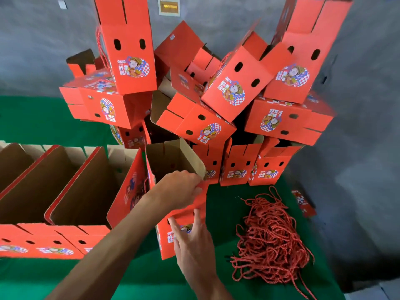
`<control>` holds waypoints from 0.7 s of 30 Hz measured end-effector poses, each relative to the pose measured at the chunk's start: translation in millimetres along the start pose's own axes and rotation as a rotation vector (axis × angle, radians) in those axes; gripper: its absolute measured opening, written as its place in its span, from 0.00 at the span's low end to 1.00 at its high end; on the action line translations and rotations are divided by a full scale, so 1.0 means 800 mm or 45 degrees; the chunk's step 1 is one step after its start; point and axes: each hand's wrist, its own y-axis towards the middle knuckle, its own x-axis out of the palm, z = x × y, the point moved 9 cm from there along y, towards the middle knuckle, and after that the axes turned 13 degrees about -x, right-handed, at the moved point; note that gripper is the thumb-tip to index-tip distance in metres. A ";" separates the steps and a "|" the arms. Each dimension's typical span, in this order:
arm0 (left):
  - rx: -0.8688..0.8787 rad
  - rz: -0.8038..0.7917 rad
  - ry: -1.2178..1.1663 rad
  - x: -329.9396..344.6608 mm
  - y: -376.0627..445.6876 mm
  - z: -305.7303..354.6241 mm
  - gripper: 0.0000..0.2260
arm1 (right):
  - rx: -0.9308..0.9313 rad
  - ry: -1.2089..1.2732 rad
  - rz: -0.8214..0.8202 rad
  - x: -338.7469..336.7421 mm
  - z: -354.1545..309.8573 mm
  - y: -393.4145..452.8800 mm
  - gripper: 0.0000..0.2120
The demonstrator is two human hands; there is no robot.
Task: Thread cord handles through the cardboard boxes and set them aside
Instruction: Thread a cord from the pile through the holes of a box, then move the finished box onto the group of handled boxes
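Right hand lies flat against the red box, left grip pinching its top edge.

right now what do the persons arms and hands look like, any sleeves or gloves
Both forearms are bare with no sleeves in view. The left hand and right hand wear no gloves, and no rings, watch or bands show on the fingers or wrists.

Head view, looking down, close over table

Wall sign text blurred
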 end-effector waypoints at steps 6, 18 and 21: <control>0.082 0.130 0.094 -0.102 -0.023 0.024 0.13 | -0.262 -0.039 0.220 -0.094 -0.009 0.027 0.32; 0.088 0.507 0.266 -0.286 -0.098 0.057 0.10 | -0.439 -0.180 0.442 -0.265 -0.051 0.078 0.21; 0.107 0.549 0.261 -0.323 -0.102 0.058 0.10 | -0.449 -0.197 0.518 -0.299 -0.055 0.092 0.22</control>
